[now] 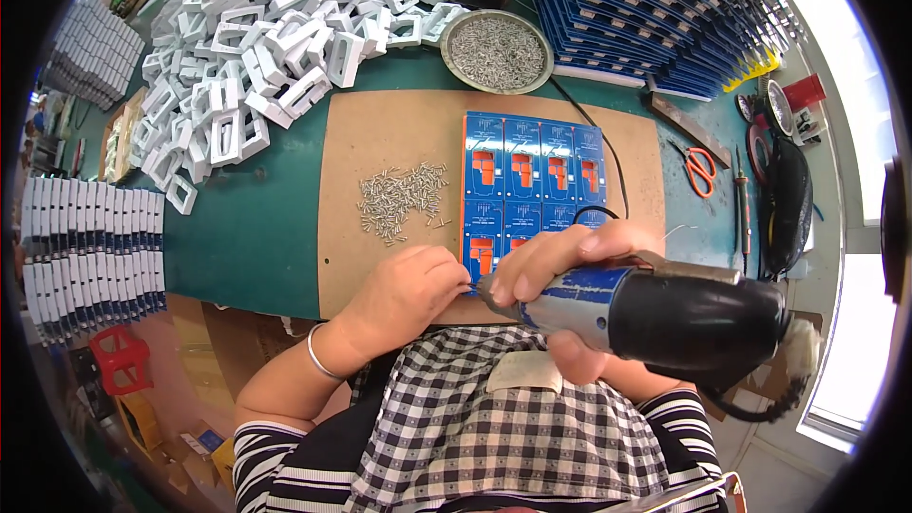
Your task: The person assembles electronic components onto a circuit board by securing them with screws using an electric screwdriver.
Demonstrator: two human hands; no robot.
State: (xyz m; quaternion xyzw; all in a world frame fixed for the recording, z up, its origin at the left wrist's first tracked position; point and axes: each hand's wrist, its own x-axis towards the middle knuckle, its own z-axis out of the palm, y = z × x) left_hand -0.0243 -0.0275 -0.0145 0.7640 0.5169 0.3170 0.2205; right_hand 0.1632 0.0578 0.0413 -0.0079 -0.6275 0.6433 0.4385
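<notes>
My right hand [551,261] is wrapped round a power screwdriver [703,323] with a blue and silver front and a black rear. Its tip points left, to the near left corner of a blue circuit board panel [486,192]. At that same corner my left hand [404,293] has thumb and fingers pinched together, and whatever they hold is too small to make out. Orange parts show through the panel's cutouts. Left of the panel, a loose heap of small silver screws [399,199] lies on the brown board [351,271]. My right hand and the tool cover part of the panel's near row.
White plastic frames [256,47] pile up at the far left. A round dish [496,51] of screws stands behind the panel. Blue boards [636,19] are stacked far right. Orange-handled scissors [701,171] and a soldering iron [745,209] lie right. Stacked white units [93,247] stand left.
</notes>
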